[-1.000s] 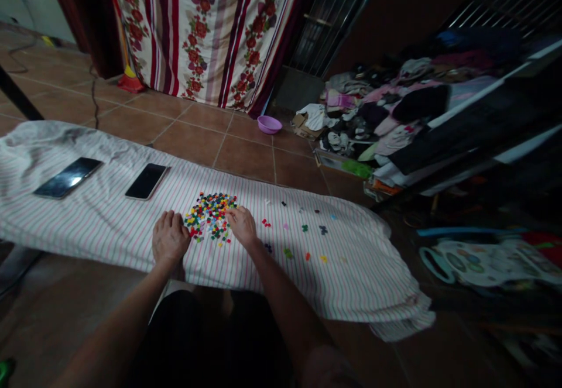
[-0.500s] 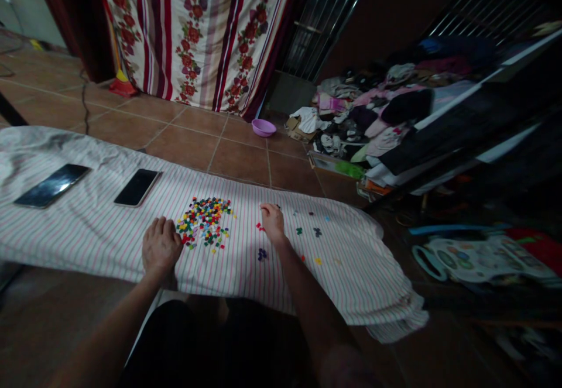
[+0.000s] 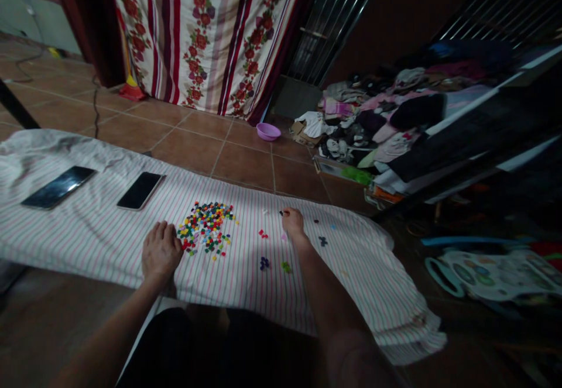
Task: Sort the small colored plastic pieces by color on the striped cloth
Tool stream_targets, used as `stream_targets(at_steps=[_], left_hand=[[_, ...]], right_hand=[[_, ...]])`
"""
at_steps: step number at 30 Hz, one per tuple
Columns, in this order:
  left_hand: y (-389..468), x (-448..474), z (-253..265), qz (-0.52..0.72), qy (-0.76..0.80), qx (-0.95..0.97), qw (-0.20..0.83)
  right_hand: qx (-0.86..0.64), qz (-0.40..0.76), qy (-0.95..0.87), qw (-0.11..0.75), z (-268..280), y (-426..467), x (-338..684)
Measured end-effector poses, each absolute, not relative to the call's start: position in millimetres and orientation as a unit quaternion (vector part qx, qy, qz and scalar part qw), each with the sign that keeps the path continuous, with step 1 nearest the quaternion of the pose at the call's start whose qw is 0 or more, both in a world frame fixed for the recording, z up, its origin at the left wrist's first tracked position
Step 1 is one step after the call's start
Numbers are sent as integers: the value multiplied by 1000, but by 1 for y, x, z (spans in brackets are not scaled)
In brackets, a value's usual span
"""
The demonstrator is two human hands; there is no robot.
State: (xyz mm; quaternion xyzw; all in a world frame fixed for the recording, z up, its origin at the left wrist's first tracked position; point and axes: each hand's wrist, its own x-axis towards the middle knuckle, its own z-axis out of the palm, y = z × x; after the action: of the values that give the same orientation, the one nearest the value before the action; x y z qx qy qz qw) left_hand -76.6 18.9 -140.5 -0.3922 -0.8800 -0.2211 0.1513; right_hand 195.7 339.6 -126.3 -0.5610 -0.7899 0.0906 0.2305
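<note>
My left hand (image 3: pixel 161 250) lies palm down on the striped cloth with its fingers stretched out, holding nothing. Beside its fingertips spreads a pile of small multicoloured beads (image 3: pixel 211 218). Over on the right, my right hand (image 3: pixel 293 222) is closed in a pinch, with a small dark bead (image 3: pixel 281 212) at its fingertips. Sorted little groups surround that hand: red beads (image 3: pixel 263 234), dark purple beads (image 3: pixel 264 263), green beads (image 3: pixel 286 267) and dark grey beads (image 3: pixel 323 240). White beads (image 3: pixel 265 211) and a pink bead (image 3: pixel 284 237) are also near. My right forearm covers part of the cloth.
Two phones, a left one (image 3: pixel 59 188) and a right one (image 3: pixel 140 191), rest on the striped cloth (image 3: pixel 100 230). A purple basin (image 3: pixel 268 132) stands on the tiled floor behind. Heaped clothes (image 3: pixel 373 113) fill the back right; a floral curtain (image 3: pixel 211 37) hangs behind.
My right hand has moved slightly right, its fingertips now at the dark bead. My left hand stays in place on the cloth. The whole view has shifted a little.
</note>
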Motion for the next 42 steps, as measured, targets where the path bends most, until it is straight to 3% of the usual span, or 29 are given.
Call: stream_targets(at_steps=[5,26,42], left_hand=[[19,-77,-141,-214,-881,-394,150],[20,-76,-141,-241,-883,-382,130],[19,-75,-140,-259,-880,-381,112]], right_hand=[[-566,89,-797,191,-129,337,193],[-526,61,-819,222,-118,317,179],[-395,191,-869,228,-121,253,99]])
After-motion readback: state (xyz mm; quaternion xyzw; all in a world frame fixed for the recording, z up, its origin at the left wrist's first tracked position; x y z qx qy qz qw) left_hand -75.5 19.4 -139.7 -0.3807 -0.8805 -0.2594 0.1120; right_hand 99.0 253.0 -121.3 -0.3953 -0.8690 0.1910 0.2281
